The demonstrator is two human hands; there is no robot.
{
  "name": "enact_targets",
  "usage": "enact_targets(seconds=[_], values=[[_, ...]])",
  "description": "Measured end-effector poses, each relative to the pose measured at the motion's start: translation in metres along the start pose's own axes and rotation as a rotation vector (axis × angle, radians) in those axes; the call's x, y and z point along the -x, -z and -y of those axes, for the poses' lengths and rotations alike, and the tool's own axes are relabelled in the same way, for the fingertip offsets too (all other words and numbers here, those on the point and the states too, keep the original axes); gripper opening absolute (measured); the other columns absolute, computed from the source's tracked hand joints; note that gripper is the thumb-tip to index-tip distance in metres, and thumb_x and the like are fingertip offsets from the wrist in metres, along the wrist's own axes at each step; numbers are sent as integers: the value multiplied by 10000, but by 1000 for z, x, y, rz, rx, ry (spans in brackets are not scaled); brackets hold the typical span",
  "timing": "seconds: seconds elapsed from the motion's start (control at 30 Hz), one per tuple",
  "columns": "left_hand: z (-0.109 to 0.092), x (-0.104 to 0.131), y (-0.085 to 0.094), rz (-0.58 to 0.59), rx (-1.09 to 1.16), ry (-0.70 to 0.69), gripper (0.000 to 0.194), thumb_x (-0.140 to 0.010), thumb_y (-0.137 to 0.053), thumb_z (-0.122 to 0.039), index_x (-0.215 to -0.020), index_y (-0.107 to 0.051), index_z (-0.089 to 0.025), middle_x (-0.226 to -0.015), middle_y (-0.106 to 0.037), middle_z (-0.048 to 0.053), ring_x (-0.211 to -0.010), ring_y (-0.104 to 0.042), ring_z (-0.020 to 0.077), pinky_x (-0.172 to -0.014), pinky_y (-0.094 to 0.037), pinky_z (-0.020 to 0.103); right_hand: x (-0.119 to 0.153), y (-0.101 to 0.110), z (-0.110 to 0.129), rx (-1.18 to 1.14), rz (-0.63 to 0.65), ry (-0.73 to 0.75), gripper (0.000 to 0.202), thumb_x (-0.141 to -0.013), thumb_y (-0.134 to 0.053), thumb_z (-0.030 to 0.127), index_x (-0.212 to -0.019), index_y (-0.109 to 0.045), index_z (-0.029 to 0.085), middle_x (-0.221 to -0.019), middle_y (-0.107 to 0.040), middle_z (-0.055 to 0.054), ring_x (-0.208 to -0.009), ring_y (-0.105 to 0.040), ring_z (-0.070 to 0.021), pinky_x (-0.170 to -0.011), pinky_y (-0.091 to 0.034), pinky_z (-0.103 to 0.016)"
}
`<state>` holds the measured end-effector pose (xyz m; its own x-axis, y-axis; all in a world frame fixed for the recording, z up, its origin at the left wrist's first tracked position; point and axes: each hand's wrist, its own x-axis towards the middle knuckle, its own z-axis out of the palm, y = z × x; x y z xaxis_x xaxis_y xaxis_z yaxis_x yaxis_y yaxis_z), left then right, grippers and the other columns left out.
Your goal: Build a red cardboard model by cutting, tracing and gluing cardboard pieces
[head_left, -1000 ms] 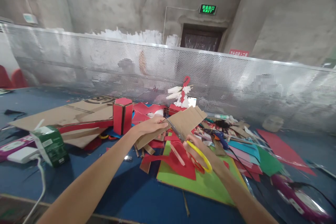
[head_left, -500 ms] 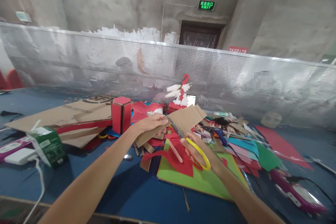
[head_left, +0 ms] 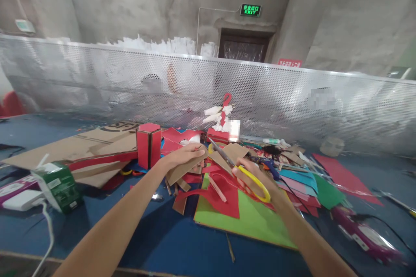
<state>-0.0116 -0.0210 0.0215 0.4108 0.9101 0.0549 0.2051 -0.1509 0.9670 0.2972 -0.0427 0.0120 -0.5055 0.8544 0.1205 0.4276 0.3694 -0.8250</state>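
My left hand [head_left: 185, 156] grips a piece of brown cardboard [head_left: 182, 170] between thumb and fingers, above the middle of the table. My right hand [head_left: 247, 172] is closed round the yellow handle of a pair of scissors [head_left: 223, 152], whose blades point up and left, apart from the held cardboard. Behind the blades, another cardboard piece [head_left: 235, 152] rests on the pile of scraps. Below my hands, curved red paper [head_left: 227, 203] and a pale pink strip [head_left: 217, 188] lie on a lime-green board [head_left: 247, 225].
A red hexagonal box [head_left: 148, 145] stands left, by flattened cardboard [head_left: 78, 145]. A green box [head_left: 58, 186] and a white cable [head_left: 51, 229] are nearer. Coloured paper, a blue glue gun [head_left: 272, 169] and a purple power strip [head_left: 364, 233] lie right. A perforated metal screen [head_left: 123, 78] edges the back.
The cardboard between the blades has come apart; its far piece has dropped onto the pile. My right hand has drawn the scissors slightly right, away from the piece in my left hand.
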Motion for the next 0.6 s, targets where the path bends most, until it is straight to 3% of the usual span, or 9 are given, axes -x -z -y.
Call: enact_targets(seconds=[0.07,0.13,0.23,0.3,0.43,0.5,0.6], values=[[7,-1,5,-44,-5,22,376,-870,-673,-588,-943,-617,-224,-791,-746,47,-589,-652,179,-561,-492,284,-1,19,3,133,125,-9,351,-952,-610,527,-1076,-622,200,-698,-598,31,-510,-489,-115,-477,-381,-236],[14,-4,11,-124,-10,36,399,-868,-666,-598,-970,-613,-215,-811,-751,46,-583,-651,172,-568,-490,284,3,36,4,341,237,45,337,-882,-692,507,-1027,-609,214,-648,-580,41,-549,-487,-124,-531,-340,-244],[23,-8,18,-235,-10,66,445,-847,-676,-601,-1024,-631,-195,-852,-764,54,-572,-650,168,-585,-486,292,14,45,0,671,269,81,300,-832,-721,457,-1003,-655,219,-776,-680,-27,-698,-583,-180,-618,-331,-277],[27,-11,20,-246,-6,93,467,-828,-695,-596,-1056,-645,-192,-937,-774,66,-596,-661,166,-604,-488,292,19,44,-6,789,300,68,282,-823,-706,399,-1040,-674,221,-870,-713,-57,-781,-623,-216,-634,-325,-286],[32,-14,14,-256,19,160,489,-767,-770,-579,-1055,-670,-198,-923,-749,39,-680,-676,173,-637,-503,284,18,46,-13,740,391,32,400,-819,-708,422,-1168,-687,230,-990,-737,-71,-861,-662,-234,-659,-383,-277],[32,-14,8,-280,59,205,492,-751,-793,-556,-1069,-667,-203,-872,-732,21,-716,-683,182,-659,-519,287,11,48,-10,660,338,7,456,-865,-667,477,-1253,-677,237,-1025,-755,-80,-867,-685,-231,-693,-424,-280],[28,-13,-2,-294,139,236,486,-739,-815,-450,-1139,-652,-227,-914,-744,21,-758,-698,187,-660,-534,283,-6,38,-6,618,119,-30,590,-931,-574,565,-1433,-562,255,-1011,-778,-90,-859,-718,-257,-732,-465,-312]])
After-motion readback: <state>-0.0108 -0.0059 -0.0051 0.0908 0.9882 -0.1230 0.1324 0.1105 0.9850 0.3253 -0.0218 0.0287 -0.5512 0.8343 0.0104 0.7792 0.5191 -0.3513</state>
